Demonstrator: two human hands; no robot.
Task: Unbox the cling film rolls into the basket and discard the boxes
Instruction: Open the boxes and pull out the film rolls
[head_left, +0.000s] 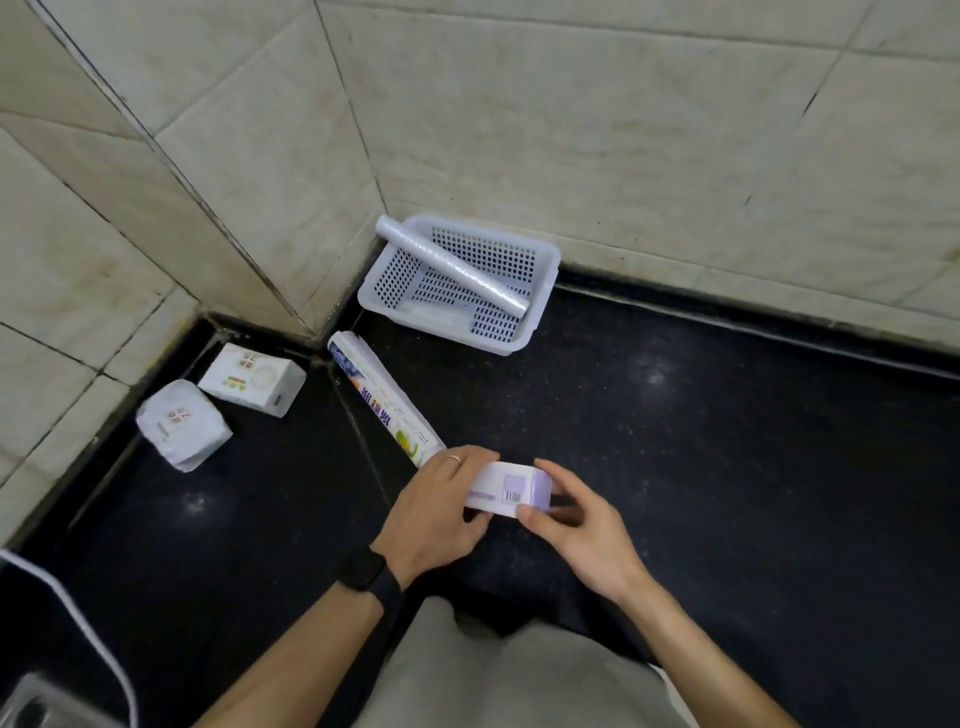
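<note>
At 6 o'clock the left hand (441, 506) grips the purple box (511, 488) and the right hand (576, 530) pinches its end; if the flap gives, I fear the film inside drops on the counter (675, 467). At 12 o'clock the roll (452, 265) overhangs the basket (549, 270) rim and may tip out

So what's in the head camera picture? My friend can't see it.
Two hands hold a lilac-and-white cardboard box above a black counter: the left hand grips it, the right hand holds its near end. Behind, a white perforated plastic basket holds a clear cling film roll, and a long white printed box lies between basket and hands.
</note>
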